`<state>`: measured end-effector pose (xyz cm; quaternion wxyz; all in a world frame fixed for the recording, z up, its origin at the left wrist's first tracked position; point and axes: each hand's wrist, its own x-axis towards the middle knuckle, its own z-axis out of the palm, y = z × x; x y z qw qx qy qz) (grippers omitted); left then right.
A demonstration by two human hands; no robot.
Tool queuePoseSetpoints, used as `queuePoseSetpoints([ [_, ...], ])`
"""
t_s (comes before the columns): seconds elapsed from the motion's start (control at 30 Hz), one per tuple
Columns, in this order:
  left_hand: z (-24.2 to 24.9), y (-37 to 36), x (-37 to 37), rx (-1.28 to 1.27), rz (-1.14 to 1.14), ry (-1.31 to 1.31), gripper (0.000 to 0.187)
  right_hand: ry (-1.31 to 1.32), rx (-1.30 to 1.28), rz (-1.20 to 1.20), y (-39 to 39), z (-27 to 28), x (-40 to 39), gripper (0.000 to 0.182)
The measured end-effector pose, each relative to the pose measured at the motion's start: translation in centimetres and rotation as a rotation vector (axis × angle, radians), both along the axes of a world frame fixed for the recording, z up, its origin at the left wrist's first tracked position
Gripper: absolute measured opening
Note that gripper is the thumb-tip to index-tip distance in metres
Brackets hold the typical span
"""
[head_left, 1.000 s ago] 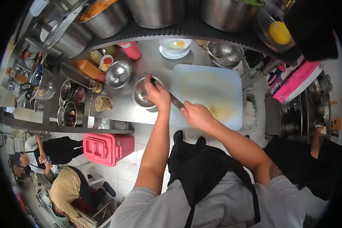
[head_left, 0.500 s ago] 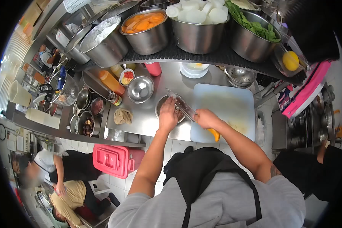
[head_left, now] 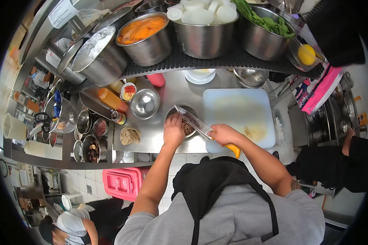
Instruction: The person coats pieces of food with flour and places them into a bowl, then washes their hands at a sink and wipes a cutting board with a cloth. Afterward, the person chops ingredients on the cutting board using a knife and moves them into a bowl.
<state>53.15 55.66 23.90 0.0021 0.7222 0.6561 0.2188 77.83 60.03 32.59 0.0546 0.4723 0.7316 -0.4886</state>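
My right hand is closed on the yellow handle of a knife, whose broad blade lies across a metal bowl. Chopped brown food shows inside that bowl, below the blade. My left hand is at the bowl's left side, its fingers over the rim and pointing into it; whether they grip anything is hidden. A white cutting board, stained with some residue, lies right of the bowl. An empty metal bowl stands to the upper left, and a crumpled cloth lies left of my left hand.
Pots of carrot slices, white radish pieces and green leaves line the shelf above. Bottles stand at the left. A red lidded bin is below the counter. Co-workers are at lower left and right.
My left hand has moved off the blade to the bowl's left side. The knife has shifted slightly, uncovering more food. The camera view has shifted, and a co-worker at lower left has moved.
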Motion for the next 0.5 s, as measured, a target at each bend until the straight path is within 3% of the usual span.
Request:
queuePoseSetpoints([
  [0.1,0.0,-0.3,0.3,-0.029,-0.128,0.137,0.051,0.017,-0.012,-0.032,-0.6,-0.3,0.4,0.036],
  [0.17,-1.6,-0.2,-0.8,-0.153,-0.007,0.157,0.037,0.039,-0.018,-0.099,-0.8,0.2,1.5,0.035],
  [0.23,-0.1,-0.1,-0.2,-0.288,0.097,0.113,0.029,0.095,-0.028,-0.177,-1.0,-0.1,4.3,0.037],
  [0.33,2.1,0.2,2.7,-0.113,0.155,-0.19,0.016,0.268,-0.057,-0.357,-2.1,-0.9,10.5,0.036],
  [0.43,3.2,0.3,8.8,-0.167,-0.01,-0.46,0.013,0.329,-0.082,-0.644,-4.5,-2.2,18.1,0.034],
  [0.5,2.3,0.4,12.0,-0.104,-0.152,-0.446,0.014,0.37,-0.071,-0.747,-6.7,-3.3,22.6,0.036],
])
